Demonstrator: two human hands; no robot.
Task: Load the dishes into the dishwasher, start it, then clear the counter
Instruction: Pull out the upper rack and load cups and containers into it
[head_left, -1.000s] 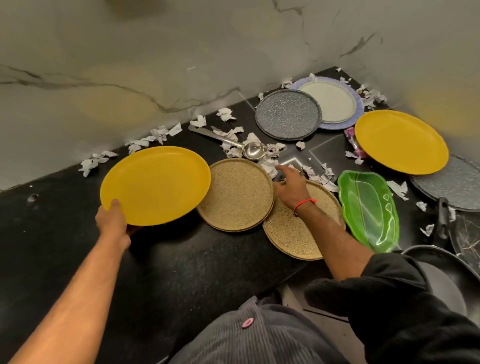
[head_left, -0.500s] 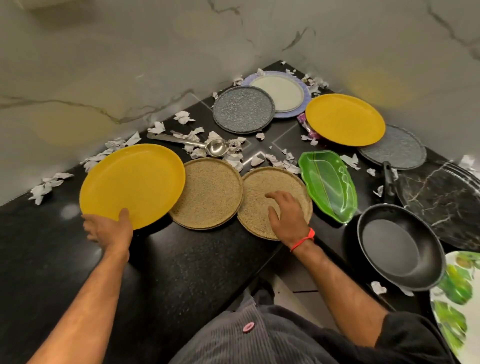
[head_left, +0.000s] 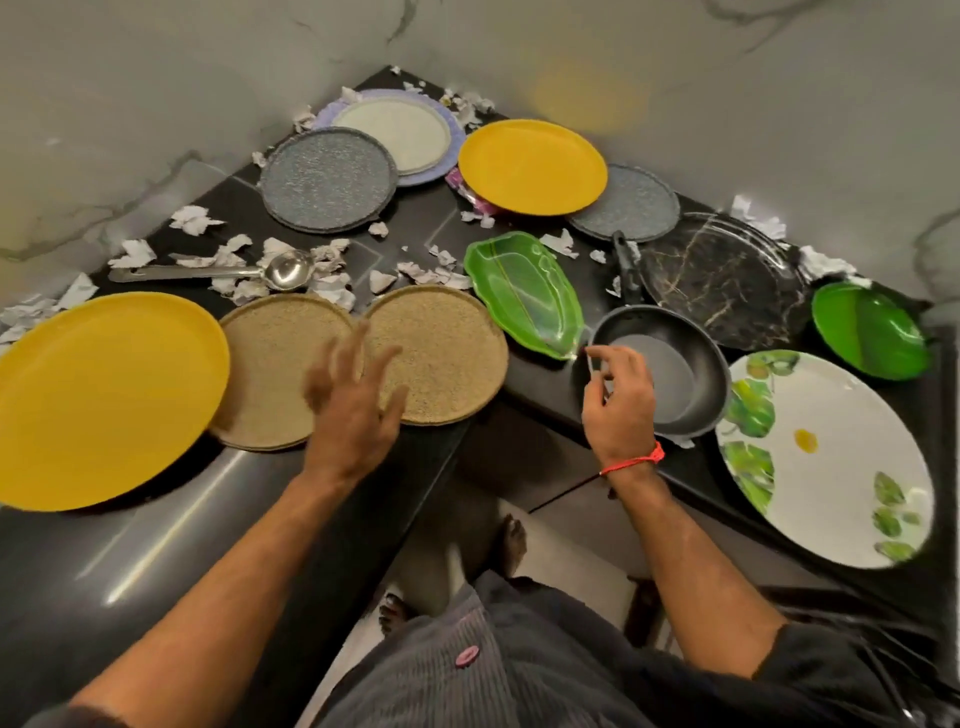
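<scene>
Dishes cover a black corner counter (head_left: 130, 545). A large yellow plate (head_left: 104, 395) lies at the left, with two tan speckled plates (head_left: 275, 358) (head_left: 452, 353) beside it. My left hand (head_left: 353, 400) hovers blurred over the gap between the tan plates, fingers spread, holding nothing. Right of them lie a green leaf-shaped dish (head_left: 524, 296) and a black frying pan (head_left: 680, 364). My right hand (head_left: 618, 400) is over the pan's near rim with loosely curled fingers, its fingertip by the leaf dish's tip, and I see nothing in it.
Further back lie a grey speckled plate (head_left: 327, 179), a lilac-rimmed plate (head_left: 400, 130), a second yellow plate (head_left: 532, 166), another grey plate (head_left: 628, 202), a black marble plate (head_left: 722, 280), a green plate (head_left: 867, 332) and a white leaf-print plate (head_left: 826, 462). A steel ladle (head_left: 280, 270) lies among torn paper scraps (head_left: 192, 218).
My left hand has let go of the yellow plate and swung right over the tan plates. My right hand left the tan plate and moved to the pan. The view panned right.
</scene>
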